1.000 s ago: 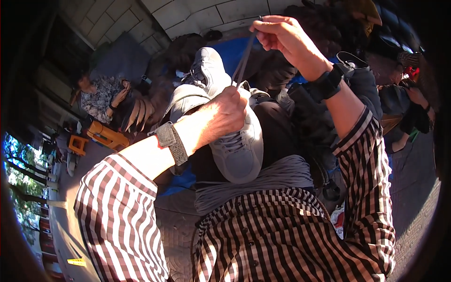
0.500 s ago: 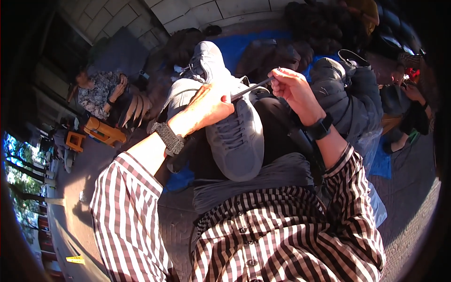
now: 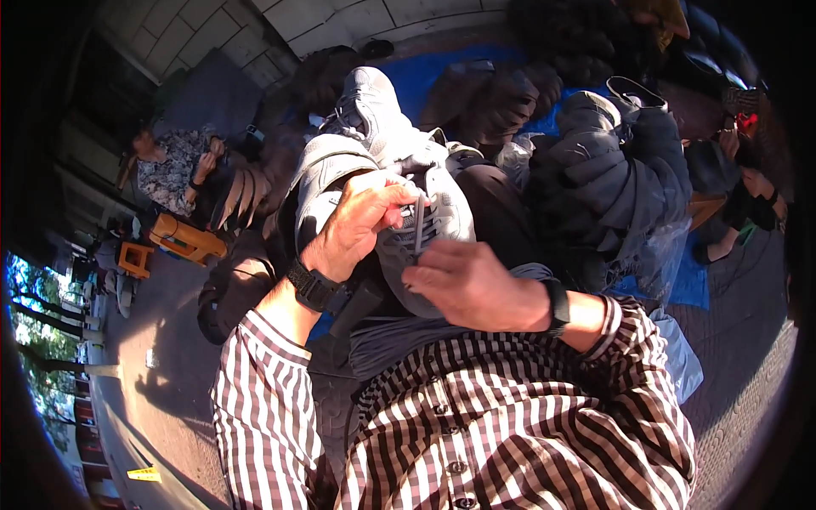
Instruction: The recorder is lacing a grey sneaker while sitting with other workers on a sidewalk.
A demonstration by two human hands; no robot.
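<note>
A grey sneaker [image 3: 452, 208] lies on my lap with its toe toward me, partly covered by my hands. Over its laced front, my left hand [image 3: 357, 217] pinches a flat grey shoelace [image 3: 420, 225] between thumb and fingers. The lace runs down from there to my right hand [image 3: 476, 285], whose closed fingers hold its lower part above the toe. A bundle of grey laces [image 3: 382, 347] lies across my lap. Just beyond the left hand are another grey shoe [image 3: 327, 161] and a lighter grey sneaker [image 3: 370, 98].
Stacked grey shoe uppers [image 3: 612, 178] stand at the right, beside clear plastic [image 3: 667, 255]. Dark shoe parts [image 3: 489, 93] lie on a blue sheet [image 3: 425, 76] ahead. A person in a patterned top [image 3: 174, 174] sits at left near an orange stool [image 3: 187, 238]. Another person's arm [image 3: 756, 187] shows at far right.
My right hand has swung down and left, from holding the lace taut at upper right to above the toe. My left hand has shifted slightly, and the lace now runs nearly vertical.
</note>
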